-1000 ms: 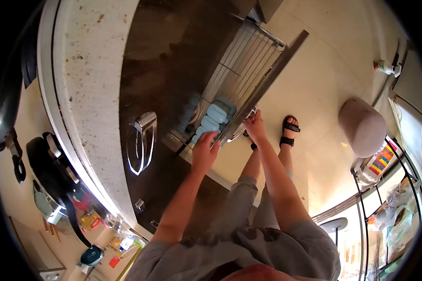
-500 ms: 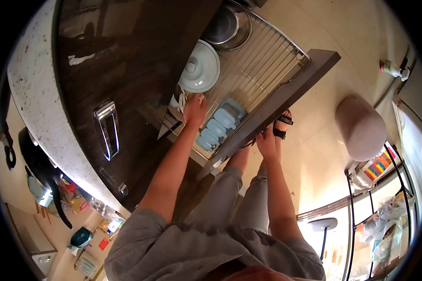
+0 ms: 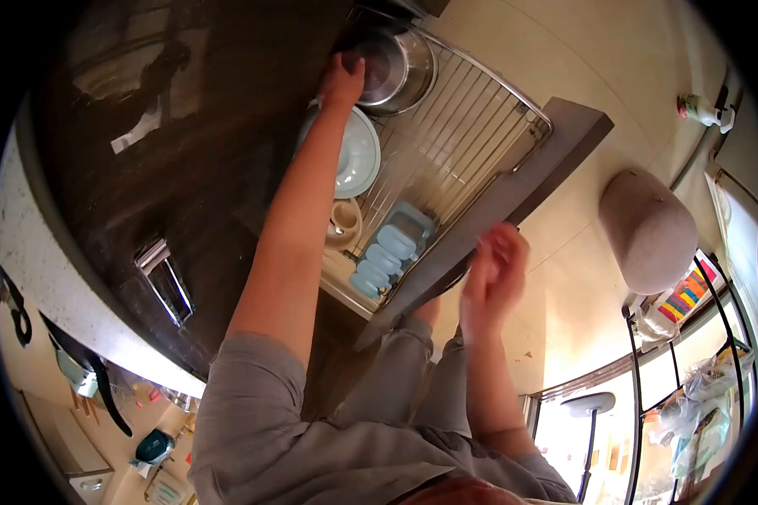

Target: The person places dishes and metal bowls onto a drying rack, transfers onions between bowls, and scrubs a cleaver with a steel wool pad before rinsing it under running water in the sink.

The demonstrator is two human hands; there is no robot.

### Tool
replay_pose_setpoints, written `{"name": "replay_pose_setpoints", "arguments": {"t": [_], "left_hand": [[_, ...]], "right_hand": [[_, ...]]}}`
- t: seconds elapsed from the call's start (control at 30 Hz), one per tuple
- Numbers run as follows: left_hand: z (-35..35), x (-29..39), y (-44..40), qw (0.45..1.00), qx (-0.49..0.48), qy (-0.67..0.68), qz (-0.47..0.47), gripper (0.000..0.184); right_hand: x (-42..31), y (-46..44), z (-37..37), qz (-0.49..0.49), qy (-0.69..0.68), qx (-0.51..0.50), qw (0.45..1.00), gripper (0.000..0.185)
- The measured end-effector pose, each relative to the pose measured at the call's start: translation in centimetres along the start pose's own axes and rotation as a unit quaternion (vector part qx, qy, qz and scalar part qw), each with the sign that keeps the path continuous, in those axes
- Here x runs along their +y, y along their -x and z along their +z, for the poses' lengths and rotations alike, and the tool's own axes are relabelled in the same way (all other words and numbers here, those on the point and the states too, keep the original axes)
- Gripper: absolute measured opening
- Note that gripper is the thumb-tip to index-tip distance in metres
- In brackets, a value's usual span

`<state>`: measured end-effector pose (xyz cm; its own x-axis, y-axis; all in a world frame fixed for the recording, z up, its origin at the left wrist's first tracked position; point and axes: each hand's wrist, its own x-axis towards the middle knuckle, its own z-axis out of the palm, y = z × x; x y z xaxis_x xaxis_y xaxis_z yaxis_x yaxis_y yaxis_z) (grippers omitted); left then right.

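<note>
My left hand [image 3: 343, 82] is at the left side of a shiny metal pot [image 3: 408, 76] at the far end of a pulled-out wire drawer basket [image 3: 471, 109]. Its thumb and fingers are apart at the pot's edge; whether they touch it I cannot tell. Below my left forearm lies a pale blue-white round lid or dish [image 3: 360, 156], partly covered. A beige cup-like piece [image 3: 345, 220] sits nearer to me, beside several light blue containers [image 3: 396, 241] in a row. Blurred by motion, my right hand [image 3: 497, 273] hovers by the drawer front [image 3: 514, 181], fingers loosely bent.
Dark cabinet fronts with a metal handle [image 3: 167, 282] and a speckled countertop [image 3: 59, 244] are on the left. To the right, a pinkish-grey rounded stool [image 3: 648, 231] stands on the tiled floor, near a black rack [image 3: 636, 370] and a spray bottle [image 3: 703, 109].
My left hand has moved away from beside the lid to the metal pot, uncovering the beige piece. My right hand has lifted off the drawer front. The view has shifted slightly.
</note>
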<state>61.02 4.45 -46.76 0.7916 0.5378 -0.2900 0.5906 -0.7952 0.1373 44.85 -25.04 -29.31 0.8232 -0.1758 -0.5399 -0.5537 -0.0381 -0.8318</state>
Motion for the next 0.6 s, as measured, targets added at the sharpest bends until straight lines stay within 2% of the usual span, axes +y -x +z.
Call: {"name": "replay_pose_setpoints", "arguments": {"t": [0.07,0.1,0.13,0.2,0.27,0.3,0.33,0.37,0.43,0.47,0.53,0.57,0.6], "left_hand": [[-0.8,0.9,0.2,0.999,-0.009,0.000,-0.048,0.059],[-1.1,0.9,0.7,0.997,-0.015,-0.003,-0.073,0.060],[-0.7,0.4,1.0,0.998,-0.005,0.005,-0.060,0.060],[0.2,-0.5,0.7,0.999,0.022,0.018,-0.023,0.060],[-0.1,-0.7,-0.9,0.990,0.012,0.138,-0.013,0.059],[0.2,-0.7,-1.9,0.980,0.004,0.201,-0.008,0.058],[1.4,-1.9,-3.9,0.983,0.056,0.166,0.050,0.058],[3.0,-2.9,-5.2,0.972,0.074,0.214,0.063,0.058],[4.1,-2.4,-5.1,0.943,0.102,0.306,0.075,0.058],[4.0,-2.3,-4.9,0.950,0.058,0.302,0.044,0.059],[3.1,-2.0,-4.3,0.955,-0.033,0.293,-0.015,0.060],[3.0,-1.7,-3.7,0.961,-0.045,0.270,-0.024,0.060],[2.8,-1.0,-2.4,0.967,-0.056,0.247,-0.031,0.060]], "right_hand": [[0.0,-4.5,5.1,-0.008,-0.095,-0.031,0.995,0.029],[0.7,-7.4,7.7,-0.027,-0.021,-0.038,0.999,0.027],[2.8,-10.7,10.2,-0.143,0.090,-0.012,0.986,0.028],[7.3,-16.7,15.1,0.012,0.020,-0.022,0.999,0.029],[10.0,-21.1,17.8,-0.040,0.099,0.039,0.994,0.032],[11.1,-23.1,18.3,-0.040,0.083,0.047,0.995,0.033],[12.0,-24.7,18.8,-0.041,0.068,0.053,0.995,0.034],[13.1,-25.8,19.2,-0.040,0.057,0.057,0.996,0.035],[13.1,-25.9,19.6,-0.060,0.128,0.070,0.988,0.036],[12.8,-25.6,19.3,-0.068,0.167,0.074,0.981,0.036],[11.8,-24.7,18.1,0.045,0.174,-0.009,0.984,0.036],[10.5,-24.4,17.7,0.094,0.171,-0.048,0.980,0.036],[8.8,-23.0,17.4,0.111,0.199,0.009,0.974,0.037]]}}
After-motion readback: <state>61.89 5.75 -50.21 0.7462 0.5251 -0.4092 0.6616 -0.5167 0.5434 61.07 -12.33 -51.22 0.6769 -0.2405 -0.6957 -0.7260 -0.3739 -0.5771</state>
